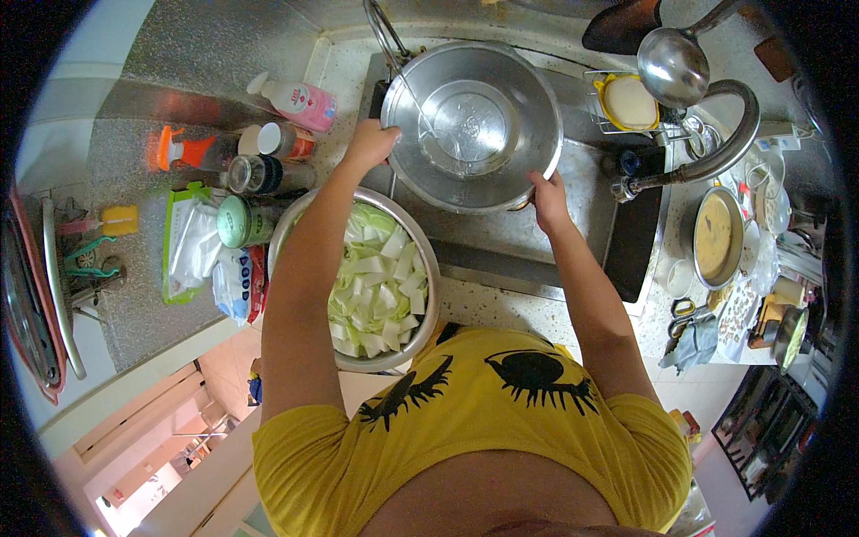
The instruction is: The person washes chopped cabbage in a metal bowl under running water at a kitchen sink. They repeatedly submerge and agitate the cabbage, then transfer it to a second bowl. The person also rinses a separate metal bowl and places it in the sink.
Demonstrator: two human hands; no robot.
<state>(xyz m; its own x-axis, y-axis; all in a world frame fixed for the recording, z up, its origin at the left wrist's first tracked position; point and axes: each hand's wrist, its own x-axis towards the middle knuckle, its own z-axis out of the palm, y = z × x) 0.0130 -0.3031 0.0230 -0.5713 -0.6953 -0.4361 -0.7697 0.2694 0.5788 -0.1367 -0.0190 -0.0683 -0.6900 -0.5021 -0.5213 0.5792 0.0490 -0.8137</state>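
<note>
A large stainless steel basin (530, 114) is held over the sink (483, 248), with a little clear water in its bottom. My left hand (376, 144) grips its rim on the left. My right hand (549, 201) has hold of the rim at the lower right, thumb on top. From the metal faucet (382, 30) at the upper left, a thin stream of water (417, 104) runs into the basin. Below my left forearm, a second steel bowl (429, 295) stands on the counter, full of cut pale green cabbage (376, 282); my arm covers its left part.
A curved metal spout (738, 134) arches at the sink's right, near a hanging ladle (673, 67) and a sponge in a wire rack (627, 102). Bottles and jars (245, 215) crowd the left. A pan of yellowish liquid (715, 228) and scissors (684, 315) lie right.
</note>
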